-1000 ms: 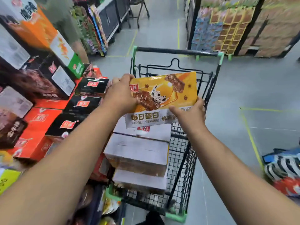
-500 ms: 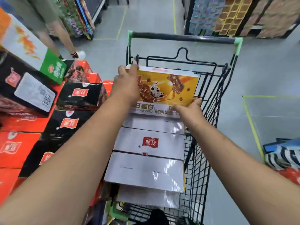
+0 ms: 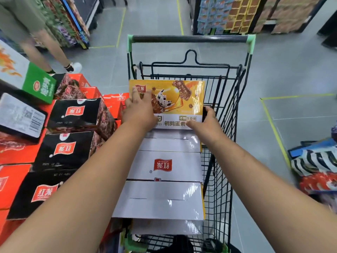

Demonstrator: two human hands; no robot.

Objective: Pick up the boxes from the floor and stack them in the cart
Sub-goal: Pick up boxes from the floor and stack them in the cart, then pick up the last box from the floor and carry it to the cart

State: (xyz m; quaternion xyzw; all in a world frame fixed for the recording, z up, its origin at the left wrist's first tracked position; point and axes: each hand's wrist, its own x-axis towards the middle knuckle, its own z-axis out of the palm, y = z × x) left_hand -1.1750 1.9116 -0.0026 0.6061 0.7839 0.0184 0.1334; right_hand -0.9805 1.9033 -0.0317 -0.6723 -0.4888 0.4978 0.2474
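On the far yellow cardboard box (image 3: 184, 99) you can read a red 红派 logo, and on its white band 鹌鹑蛋素 with a tag 不辣 五香味. The nearer white carton (image 3: 145, 167) shows 红派 upside down. The glossy black cartons (image 3: 23, 196) on the left repeat it.

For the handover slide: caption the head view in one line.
In the wire cart, the left hand presses and the right hand grips a yellow box beyond the white boxes.

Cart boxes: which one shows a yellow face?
The far box by the handle, which left hand and right hand touch; the other boxes show white.
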